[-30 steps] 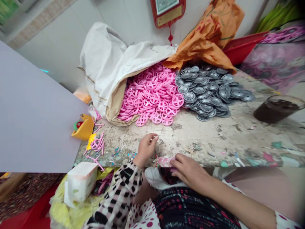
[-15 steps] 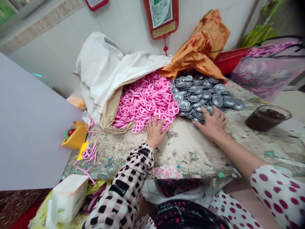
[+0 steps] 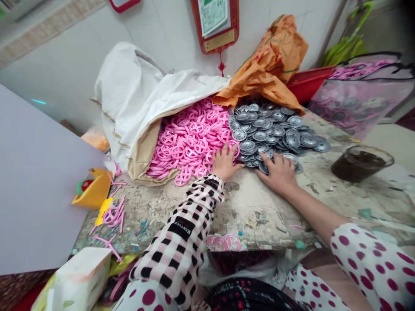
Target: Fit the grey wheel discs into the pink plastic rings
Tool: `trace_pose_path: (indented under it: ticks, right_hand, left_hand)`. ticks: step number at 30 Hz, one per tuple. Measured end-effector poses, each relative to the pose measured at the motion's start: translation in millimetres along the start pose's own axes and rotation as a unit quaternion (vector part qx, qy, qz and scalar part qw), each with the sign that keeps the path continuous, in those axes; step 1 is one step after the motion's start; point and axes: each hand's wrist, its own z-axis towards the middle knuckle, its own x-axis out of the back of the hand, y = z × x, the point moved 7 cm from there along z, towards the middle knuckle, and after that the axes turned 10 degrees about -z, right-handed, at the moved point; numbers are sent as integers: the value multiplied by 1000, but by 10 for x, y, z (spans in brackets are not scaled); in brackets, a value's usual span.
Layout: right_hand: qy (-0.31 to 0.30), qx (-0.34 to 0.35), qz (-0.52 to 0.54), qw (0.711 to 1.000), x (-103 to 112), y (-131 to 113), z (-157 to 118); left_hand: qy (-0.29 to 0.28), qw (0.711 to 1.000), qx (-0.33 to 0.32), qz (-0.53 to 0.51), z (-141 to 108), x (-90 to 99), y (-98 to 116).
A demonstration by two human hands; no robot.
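A heap of pink plastic wheels with cross spokes [image 3: 189,144] spills from a torn sack onto the table. Right beside it lies a heap of grey ribbed metal-look discs [image 3: 275,129]. My left hand [image 3: 225,163] rests, fingers apart, on the pink wheels where they meet the grey discs. My right hand [image 3: 277,173] lies spread over the near edge of the grey discs, pressing on several of them. Neither hand shows a gripped piece, though the fingers hide some parts.
A worn, paint-stained table [image 3: 256,211] bears a white sack [image 3: 139,103], an orange bag [image 3: 269,65], a glass of dark liquid [image 3: 358,165], pink sprues [image 3: 113,216] and a yellow holder [image 3: 94,190]. A tissue box [image 3: 78,280] sits below. A red basket [image 3: 306,84] stands behind.
Both hands have moved forward from the table's near edge to the heaps. Since half a second ago, my left hand has slid right towards the grey discs, and the view has shifted slightly.
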Motion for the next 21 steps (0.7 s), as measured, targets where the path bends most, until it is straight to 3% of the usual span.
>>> trace_pose_path:
  ticks: [7, 12, 21]
  right_hand:
    - [-16, 88, 35, 995, 43, -210, -205]
    - [-36, 130, 75, 988, 136, -359, -354]
    - [-42, 130, 142, 980, 221, -529, -636]
  left_hand:
    - [-3, 997, -74, 27, -120, -3, 8]
    - [-33, 990, -132, 26, -516, 23, -36]
    - [-75, 985, -156, 30, -1116, 97, -156]
